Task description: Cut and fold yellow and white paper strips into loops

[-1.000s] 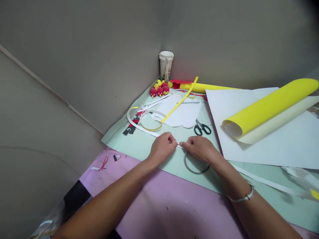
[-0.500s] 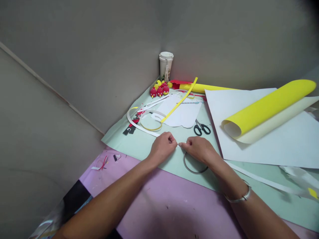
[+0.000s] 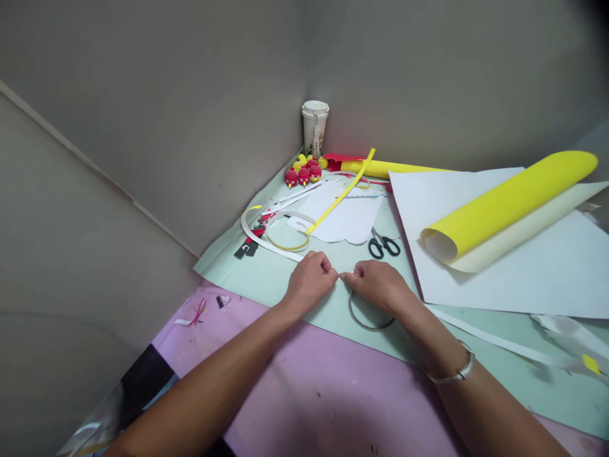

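Note:
Low in the middle of the view, my left hand (image 3: 311, 280) is closed in a pinch on a long white paper strip (image 3: 278, 249), which curls away to the upper left. My right hand (image 3: 375, 282) pinches close beside it, its fingertips almost touching the left ones. The strip between the hands is mostly hidden, and another white length (image 3: 495, 341) comes out from behind the right forearm toward the lower right. Partly under the right hand lies a thin grey ring (image 3: 366, 325). Black-handled scissors (image 3: 383, 245) rest just beyond that hand.
A yellow roll (image 3: 509, 206) lies on large white sheets (image 3: 518, 279) at right. Behind are a lidded cup (image 3: 314, 124), small red and yellow lanterns (image 3: 303, 174), a yellow strip (image 3: 342, 193) and a paper loop (image 3: 288, 246). Grey walls meet behind the green mat (image 3: 266, 279).
The view has shifted very slightly. Both hands keep nearly the same pose and place.

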The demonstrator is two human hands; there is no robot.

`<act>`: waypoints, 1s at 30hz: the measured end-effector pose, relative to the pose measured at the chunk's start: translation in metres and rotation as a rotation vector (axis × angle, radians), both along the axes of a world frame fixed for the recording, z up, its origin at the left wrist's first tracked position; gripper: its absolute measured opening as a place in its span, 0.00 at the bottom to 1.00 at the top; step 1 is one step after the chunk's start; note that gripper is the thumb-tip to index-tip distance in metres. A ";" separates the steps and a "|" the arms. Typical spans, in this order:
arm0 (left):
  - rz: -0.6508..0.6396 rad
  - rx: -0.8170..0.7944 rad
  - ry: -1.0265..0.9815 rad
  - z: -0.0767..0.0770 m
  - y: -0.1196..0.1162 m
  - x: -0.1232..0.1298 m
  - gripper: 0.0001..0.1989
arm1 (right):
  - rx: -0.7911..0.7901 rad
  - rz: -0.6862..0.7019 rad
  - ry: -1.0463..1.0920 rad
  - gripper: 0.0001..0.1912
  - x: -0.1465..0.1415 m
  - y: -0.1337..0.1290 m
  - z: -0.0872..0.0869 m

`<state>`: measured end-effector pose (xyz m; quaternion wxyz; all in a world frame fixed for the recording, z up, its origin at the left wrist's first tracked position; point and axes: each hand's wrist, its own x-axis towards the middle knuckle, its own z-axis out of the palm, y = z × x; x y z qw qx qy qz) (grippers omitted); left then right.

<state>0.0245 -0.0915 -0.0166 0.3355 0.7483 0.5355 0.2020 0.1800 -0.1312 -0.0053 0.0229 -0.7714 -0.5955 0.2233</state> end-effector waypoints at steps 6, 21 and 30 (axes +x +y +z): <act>0.033 0.037 0.107 -0.004 0.000 0.001 0.04 | -0.003 0.003 -0.015 0.18 -0.001 -0.001 0.000; 0.016 0.163 0.325 -0.004 -0.003 0.006 0.03 | -0.008 -0.017 -0.018 0.18 -0.003 -0.001 0.002; -0.003 0.207 0.383 -0.003 -0.006 0.007 0.04 | -0.003 -0.025 -0.007 0.19 -0.004 -0.003 0.004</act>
